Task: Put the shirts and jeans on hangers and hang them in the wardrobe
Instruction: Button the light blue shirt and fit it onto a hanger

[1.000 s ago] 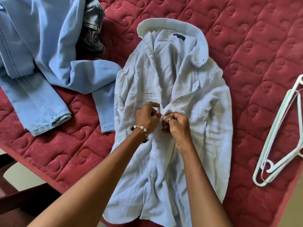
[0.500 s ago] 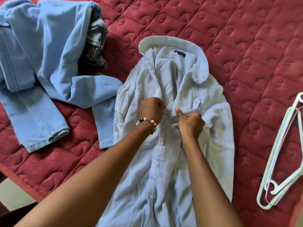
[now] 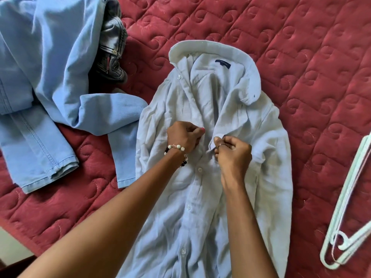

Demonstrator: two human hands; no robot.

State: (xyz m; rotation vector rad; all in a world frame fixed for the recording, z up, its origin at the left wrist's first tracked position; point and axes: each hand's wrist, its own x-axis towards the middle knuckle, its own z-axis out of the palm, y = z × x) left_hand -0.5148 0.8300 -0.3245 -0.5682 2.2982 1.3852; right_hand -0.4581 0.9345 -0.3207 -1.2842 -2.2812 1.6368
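A pale blue button-up shirt (image 3: 267, 157) lies face up on the red quilted bed (image 3: 301, 57), collar at the far end. My left hand (image 3: 183, 136) pinches the left edge of its front placket. My right hand (image 3: 232, 151) pinches the right edge, a little below the open neck. The buttons below my hands look fastened. Light blue jeans (image 3: 38, 121) and a blue garment (image 3: 66, 57) lie crumpled at the left. Pale green hangers (image 3: 349, 215) lie at the right edge of the bed.
A dark folded denim piece (image 3: 112, 47) lies between the blue garments and the shirt collar. The bed's near edge (image 3: 24, 235) runs along the lower left, with floor and dark wood below it.
My hands moved up the placket from the mid-chest button toward the neck and drew slightly apart. The camera view shifted down, so the shirt sits lower in frame.
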